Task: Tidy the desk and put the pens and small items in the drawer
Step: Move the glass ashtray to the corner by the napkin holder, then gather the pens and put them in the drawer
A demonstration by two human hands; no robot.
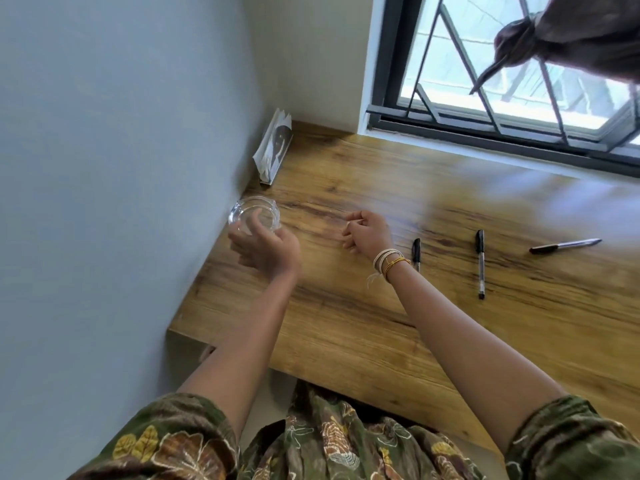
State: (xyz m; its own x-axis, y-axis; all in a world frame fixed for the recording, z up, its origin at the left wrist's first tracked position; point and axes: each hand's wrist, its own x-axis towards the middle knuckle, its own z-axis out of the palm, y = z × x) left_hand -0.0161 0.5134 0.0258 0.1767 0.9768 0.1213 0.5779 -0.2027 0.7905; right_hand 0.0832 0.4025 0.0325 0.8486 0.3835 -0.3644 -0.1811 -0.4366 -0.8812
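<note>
my left hand (266, 249) hangs loose by the glass dish (254, 216) at 10 o'clock and could knock it, my right hand (367, 233) pinches something too small to tell.

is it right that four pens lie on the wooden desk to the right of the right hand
Not quite: the head view shows three pens, not four. A short black pen, a longer pen and a tilted pen lie on the wooden desk, right of the right hand.
</note>
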